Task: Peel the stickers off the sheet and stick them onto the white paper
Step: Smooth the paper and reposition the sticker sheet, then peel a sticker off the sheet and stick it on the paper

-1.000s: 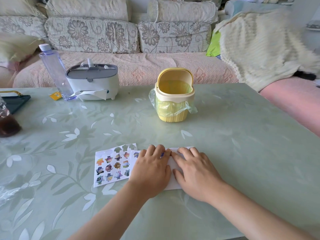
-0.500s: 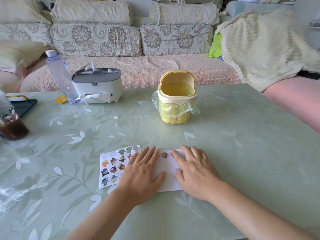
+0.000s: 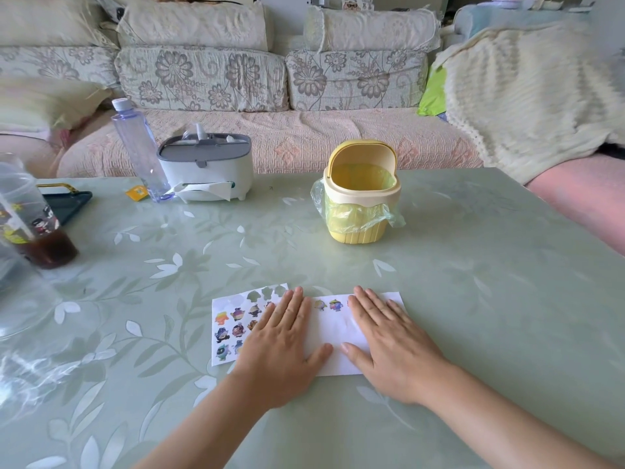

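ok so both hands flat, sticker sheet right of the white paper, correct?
No: the head view shows the sticker sheet left of the white paper, partly under the left hand. Both that and the right hand do lie flat.

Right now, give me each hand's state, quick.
Left hand: open, flat across the cartoon sticker sheet and rectangular white paper.
Right hand: open, flat on that paper.

Sticker sheet point(image 3: 233, 324) flat, touching white paper point(image 3: 333, 336) bearing stickers point(image 3: 328, 305)
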The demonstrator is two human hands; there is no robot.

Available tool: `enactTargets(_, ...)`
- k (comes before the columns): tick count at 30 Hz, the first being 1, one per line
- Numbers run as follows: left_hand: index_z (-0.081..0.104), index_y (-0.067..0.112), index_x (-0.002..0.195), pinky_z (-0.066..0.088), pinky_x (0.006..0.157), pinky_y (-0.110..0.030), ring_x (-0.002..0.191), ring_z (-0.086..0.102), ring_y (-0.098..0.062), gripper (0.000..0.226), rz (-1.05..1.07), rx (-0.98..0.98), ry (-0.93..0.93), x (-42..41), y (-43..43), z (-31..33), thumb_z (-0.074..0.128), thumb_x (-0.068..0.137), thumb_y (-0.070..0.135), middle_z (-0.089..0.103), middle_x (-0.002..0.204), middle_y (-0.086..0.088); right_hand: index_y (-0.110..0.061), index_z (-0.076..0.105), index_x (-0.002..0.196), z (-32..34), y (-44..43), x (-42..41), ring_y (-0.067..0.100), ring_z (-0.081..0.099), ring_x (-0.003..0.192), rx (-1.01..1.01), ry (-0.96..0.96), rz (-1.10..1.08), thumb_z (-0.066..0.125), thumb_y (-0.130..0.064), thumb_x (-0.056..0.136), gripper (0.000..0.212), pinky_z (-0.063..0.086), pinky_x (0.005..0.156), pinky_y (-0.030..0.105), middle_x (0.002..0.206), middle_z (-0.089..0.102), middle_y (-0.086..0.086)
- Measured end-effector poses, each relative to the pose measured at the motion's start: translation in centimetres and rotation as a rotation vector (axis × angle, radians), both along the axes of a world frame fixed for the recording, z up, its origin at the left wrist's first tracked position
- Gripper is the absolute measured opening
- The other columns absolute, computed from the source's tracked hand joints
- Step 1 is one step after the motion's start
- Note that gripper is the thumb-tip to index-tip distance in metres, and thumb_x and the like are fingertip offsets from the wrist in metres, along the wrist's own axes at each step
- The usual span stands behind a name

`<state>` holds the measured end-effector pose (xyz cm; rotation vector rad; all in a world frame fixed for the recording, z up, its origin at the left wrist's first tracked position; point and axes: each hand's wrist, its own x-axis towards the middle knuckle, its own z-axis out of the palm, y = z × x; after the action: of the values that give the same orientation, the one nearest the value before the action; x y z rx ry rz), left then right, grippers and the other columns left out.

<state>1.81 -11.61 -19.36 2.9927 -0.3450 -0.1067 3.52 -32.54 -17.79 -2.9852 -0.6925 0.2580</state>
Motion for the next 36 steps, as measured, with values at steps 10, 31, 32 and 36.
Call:
enactTargets(10, -0.013, 0.021, 0.158, -0.018, 0.121, -0.029, 0.148, -0.028, -0.006, 0.091, -0.044, -0.033, 0.012, 0.3, 0.8, -0.2, -0.011, 0.085, 0.074, -0.025, 0.163, 0.005, -0.020, -0.013, 0.159, -0.4, 2.9, 0.7, 0.004, -0.029, 0.148, 0.023, -0.023, 0.175, -0.027, -0.068, 0.081, 0.093, -0.017, 0.120, 0.027, 0.164, -0.028, -0.007)
enactTargets(31, 0.052, 0.031, 0.140, 0.032, 0.108, -0.026, 0.131, 0.044, -0.010, 0.057, 0.042, -0.256, -0.163, -0.4, 10.1, 3.8, 0.051, 0.089, 0.056, 0.053, 0.139, 0.016, -0.024, 0.016, 0.161, 3.6, 9.9, 0.8, 0.007, 0.004, 0.154, 0.179, -0.032, 0.231, 0.044, -0.043, 0.103, 0.067, -0.002, 0.119, 0.020, 0.169, 0.008, -0.010)
enactTargets(32, 0.047, 0.033, 0.144, 0.027, 0.112, -0.026, 0.138, 0.037, -0.009, 0.072, 0.032, -0.210, -0.135, -0.8, 10.9, 3.7, 0.041, 0.082, 0.068, 0.047, 0.145, 0.017, -0.024, 0.016, 0.161, 3.5, 10.7, 0.7, 0.007, 0.003, 0.154, 0.180, -0.010, 0.240, 0.046, -0.045, 0.103, 0.068, -0.001, 0.120, 0.021, 0.169, 0.008, -0.010)
enactTargets(36, 0.034, 0.034, 0.153, 0.012, 0.119, -0.024, 0.147, 0.022, -0.007, 0.102, 0.030, -0.128, -0.064, -2.2, 13.1, 2.7, 0.028, 0.066, 0.087, 0.030, 0.159, 0.016, -0.025, 0.011, 0.161, 3.4, 12.7, 0.4, 0.011, -0.001, 0.155, 0.147, 0.071, 0.242, 0.051, -0.055, 0.098, 0.081, 0.001, 0.122, 0.026, 0.169, 0.000, -0.008)
